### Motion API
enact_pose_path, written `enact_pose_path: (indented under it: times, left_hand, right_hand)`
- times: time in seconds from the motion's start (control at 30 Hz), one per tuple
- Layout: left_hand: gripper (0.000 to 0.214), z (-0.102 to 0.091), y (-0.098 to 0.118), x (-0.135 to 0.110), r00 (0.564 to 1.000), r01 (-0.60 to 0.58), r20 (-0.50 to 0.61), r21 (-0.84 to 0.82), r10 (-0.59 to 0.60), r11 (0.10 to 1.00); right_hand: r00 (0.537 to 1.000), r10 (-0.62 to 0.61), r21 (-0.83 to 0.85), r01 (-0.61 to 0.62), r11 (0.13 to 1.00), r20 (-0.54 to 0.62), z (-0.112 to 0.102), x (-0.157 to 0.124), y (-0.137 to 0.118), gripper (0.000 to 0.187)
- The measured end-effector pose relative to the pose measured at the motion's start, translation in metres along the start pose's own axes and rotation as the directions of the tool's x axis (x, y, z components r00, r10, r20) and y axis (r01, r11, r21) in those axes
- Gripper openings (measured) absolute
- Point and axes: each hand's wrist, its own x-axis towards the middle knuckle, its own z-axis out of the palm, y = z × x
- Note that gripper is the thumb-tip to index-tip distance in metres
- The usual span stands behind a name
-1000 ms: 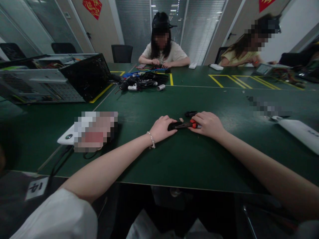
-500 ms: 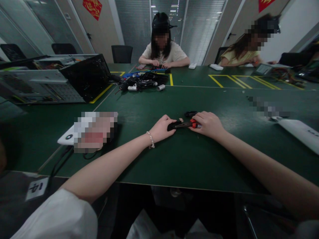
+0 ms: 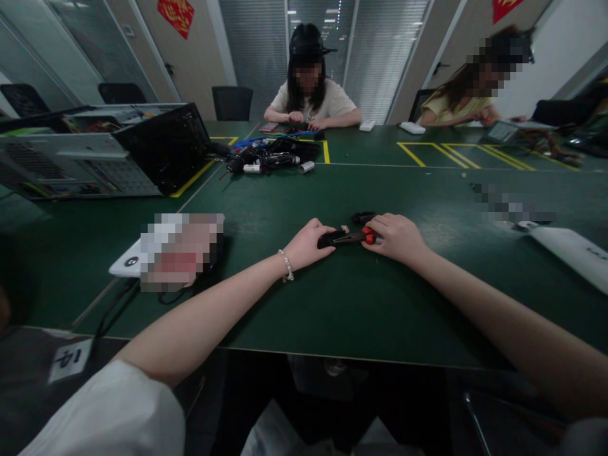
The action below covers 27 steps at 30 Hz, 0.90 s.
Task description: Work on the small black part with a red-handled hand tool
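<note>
My left hand (image 3: 308,244) rests on the green table (image 3: 332,297) with its fingers curled round a small black part (image 3: 330,238). My right hand (image 3: 396,237) is closed on the red-and-black handle of a slim tool (image 3: 357,236) whose tip meets that black part. Both hands lie close together at the middle of the table. Another small black piece (image 3: 363,217) sits just beyond them, touching neither hand.
An open computer case (image 3: 95,152) stands at the far left, and a heap of cables and small parts (image 3: 266,157) lies beyond. A white device (image 3: 570,250) sits at the right. A white gadget (image 3: 130,258) lies left. Two people sit across the table.
Almost nothing: both hands and the tool have shifted very slightly to the left, keeping the same grip.
</note>
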Motion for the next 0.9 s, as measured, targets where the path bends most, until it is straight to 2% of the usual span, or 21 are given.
enact_pose_path:
  times: [0.3, 0.7, 0.9]
  left_hand:
    - [0.042, 0.0022, -0.0016, -0.0002, 1.000, 0.003, -0.022, -0.011, -0.003, 1.000]
    - [0.040, 0.0006, -0.0012, -0.0003, 0.999, -0.026, 0.024, 0.013, 0.025, 1.000]
    - [0.042, 0.0017, 0.0000, 0.0001, 1.000, -0.007, -0.020, 0.014, 0.007, 1.000]
  right_hand:
    - [1.000, -0.017, -0.039, 0.016, 0.999, -0.021, -0.0060, 0.0007, -0.0011, 0.032]
    - [1.000, -0.007, -0.010, 0.007, 1.000, 0.017, -0.0046, 0.0001, -0.0012, 0.031]
    - [1.000, -0.011, -0.047, 0.010, 0.999, -0.016, -0.0061, 0.0005, -0.0016, 0.031]
